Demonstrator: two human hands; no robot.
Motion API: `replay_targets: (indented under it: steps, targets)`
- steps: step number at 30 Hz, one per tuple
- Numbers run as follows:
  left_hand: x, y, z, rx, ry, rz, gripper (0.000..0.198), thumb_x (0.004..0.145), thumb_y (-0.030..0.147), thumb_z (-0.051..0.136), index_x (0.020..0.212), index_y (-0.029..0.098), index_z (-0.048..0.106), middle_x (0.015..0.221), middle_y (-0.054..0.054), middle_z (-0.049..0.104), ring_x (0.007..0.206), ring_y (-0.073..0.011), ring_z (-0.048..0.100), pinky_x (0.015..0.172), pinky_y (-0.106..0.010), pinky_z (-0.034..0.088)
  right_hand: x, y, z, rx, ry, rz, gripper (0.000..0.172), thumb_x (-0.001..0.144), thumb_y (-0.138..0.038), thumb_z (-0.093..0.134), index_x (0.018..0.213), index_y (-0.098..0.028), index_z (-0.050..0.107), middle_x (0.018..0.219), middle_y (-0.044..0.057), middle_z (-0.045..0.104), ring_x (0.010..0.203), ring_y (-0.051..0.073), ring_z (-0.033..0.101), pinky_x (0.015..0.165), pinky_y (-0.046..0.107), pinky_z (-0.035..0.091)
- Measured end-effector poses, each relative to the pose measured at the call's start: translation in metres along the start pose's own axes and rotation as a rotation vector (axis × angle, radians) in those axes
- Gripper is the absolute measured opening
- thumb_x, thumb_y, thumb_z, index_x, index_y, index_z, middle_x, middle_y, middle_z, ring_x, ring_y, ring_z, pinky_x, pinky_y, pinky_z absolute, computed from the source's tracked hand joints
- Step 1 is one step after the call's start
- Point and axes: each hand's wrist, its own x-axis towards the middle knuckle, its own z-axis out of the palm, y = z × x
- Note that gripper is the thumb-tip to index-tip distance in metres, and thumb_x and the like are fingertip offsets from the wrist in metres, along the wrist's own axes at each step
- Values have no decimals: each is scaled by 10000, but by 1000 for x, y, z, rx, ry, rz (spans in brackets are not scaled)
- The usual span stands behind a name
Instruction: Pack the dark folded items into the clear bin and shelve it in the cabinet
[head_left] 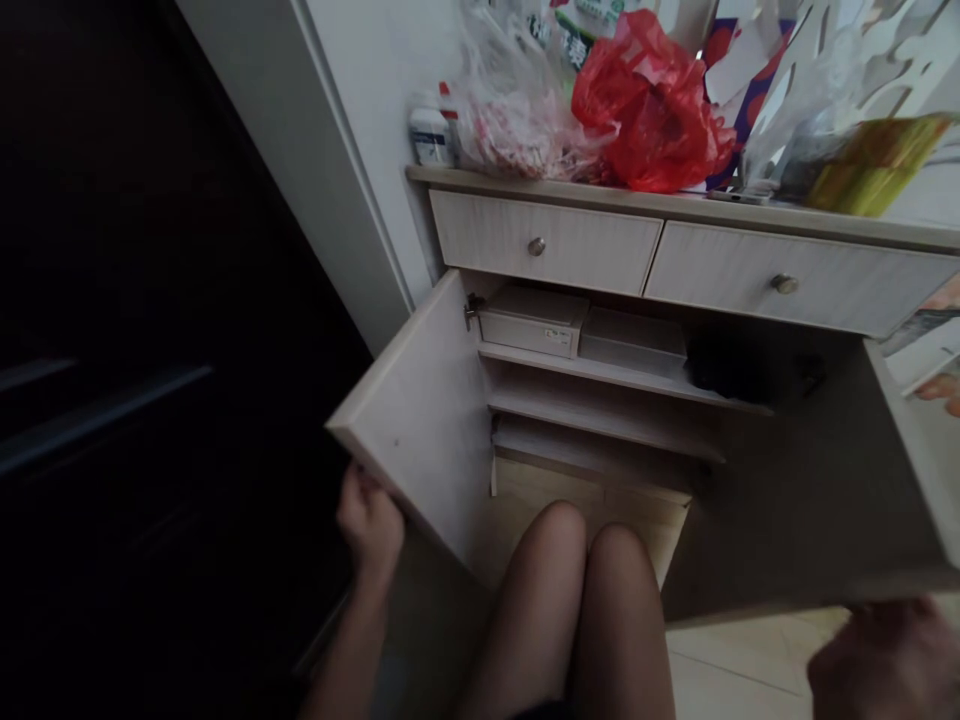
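Note:
Both doors of a pale wood-grain cabinet stand swung out toward me. My left hand [369, 520] is closed at the outer face of the left cabinet door [420, 430]; its fingertips are hidden behind the edge. At lower right, my right hand [885, 660] is closed at the outer side of the right cabinet door [810, 500], smeared by motion. Whether either hand holds a knob or the panel itself, I cannot tell. Inside, the top shelf [540, 358] carries a white box [525, 330], a greyish box [634, 340] and a dark, indistinct thing [726, 368].
Two drawers [480, 235] with round knobs [535, 246] sit above the doors. On the cabinet top lie a clear plastic bag [517, 110], a red plastic bag [652, 110], a white bottle [431, 138] and a yellow packet [874, 165]. My bent knees [559, 560] are between the doors.

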Motion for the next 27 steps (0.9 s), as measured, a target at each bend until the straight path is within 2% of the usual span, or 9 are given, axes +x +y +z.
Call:
replay_targets:
  steps: [3,5,7,9,11,15,17,20,27]
  targets:
    - [-34,14,15,1,-130,189,378,864,506,565,964,169,706,897,-105,740,839,-231,696,777,-334,549,-12,-10,18,77,109,43,580,926,-557,542,1344,-162,620,1124,150,698,983,286,658,825,440,524]
    - [-51,32,30,-53,-250,305,345,895,492,578,915,179,722,854,-103,746,797,-221,706,758,-321,553,-13,-19,41,95,36,10,500,901,-525,604,1223,-151,682,1092,144,711,991,274,664,879,426,515]
    - [-64,51,50,-104,-396,378,325,924,476,579,899,193,736,830,-92,753,771,-213,711,744,-317,553,-8,-27,70,82,-81,-58,433,898,-532,594,1073,-158,722,1033,135,723,967,268,672,867,408,520]
    - [-76,71,75,-139,-526,410,322,945,469,573,905,202,749,846,-93,764,776,-215,718,749,-324,550,2,-33,100,85,-141,-90,423,888,-550,585,996,-166,726,960,122,726,879,251,681,803,380,531]
    - [-86,90,103,-123,-635,412,310,958,450,570,911,208,757,870,-97,772,799,-221,724,767,-329,540,13,-38,131,102,-186,-82,446,884,-567,575,1018,-168,720,918,109,723,780,228,674,728,352,530]
    - [-103,124,163,2,-827,388,238,969,352,586,933,196,763,905,-102,777,834,-217,719,777,-302,495,33,-47,183,74,-273,-72,509,902,-601,511,1076,-167,712,952,109,722,754,212,674,667,314,508]
    - [-108,137,187,60,-865,365,220,967,326,598,955,180,762,922,-112,777,845,-219,715,758,-289,469,40,-50,202,24,-272,-89,525,917,-611,473,1064,-168,714,966,110,724,764,210,677,680,312,497]
    - [-111,149,212,118,-882,330,226,968,334,601,973,177,763,946,-126,775,846,-219,709,732,-279,435,49,-52,222,-25,-259,-112,537,944,-604,424,1082,-169,707,975,110,722,770,204,669,690,306,482]
    - [-112,155,246,147,-896,325,256,985,359,571,974,185,758,937,-120,770,846,-209,694,731,-276,410,62,-52,253,-77,-208,-138,553,974,-579,369,1104,-159,704,977,120,718,793,214,648,701,310,442]
